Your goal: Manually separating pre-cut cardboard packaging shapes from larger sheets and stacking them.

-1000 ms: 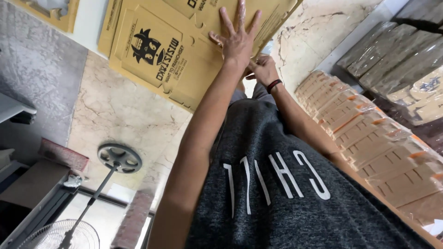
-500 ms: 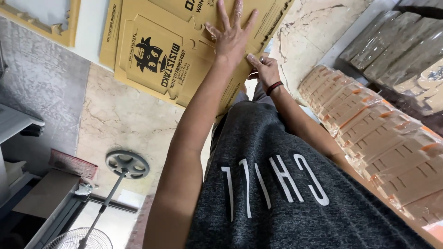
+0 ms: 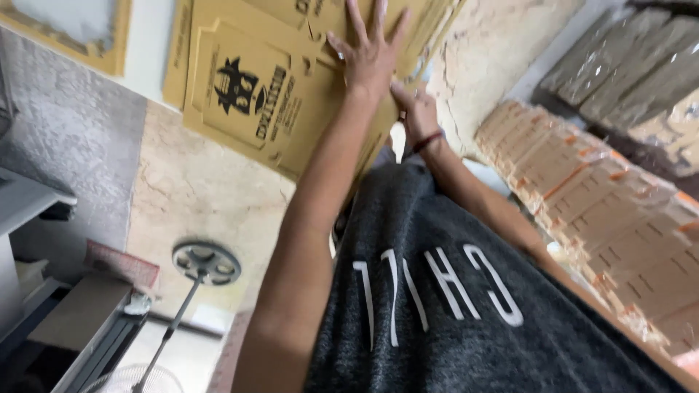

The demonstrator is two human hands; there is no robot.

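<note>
A stack of flat yellow-brown cardboard sheets [image 3: 255, 94] with a black print lies in front of me, above the tiled floor. My left hand [image 3: 368, 58] rests flat on the top sheet with its fingers spread. My right hand [image 3: 416, 116], with a dark band at the wrist, curls around the near edge of the stack, partly hidden behind my left forearm. My dark grey shirt [image 3: 466, 320] with white letters fills the lower right of the view.
Bundles of flat brown cardboard [image 3: 604, 196] are piled along the right, with darker piles [image 3: 641, 65] beyond. A standing fan's round base [image 3: 206, 262] and its wire head [image 3: 138, 378] are at lower left, next to a grey shelf [image 3: 33, 200].
The view has tilted a little, so the fan base sits higher in the frame. Both hands stay on the cardboard stack in much the same place.
</note>
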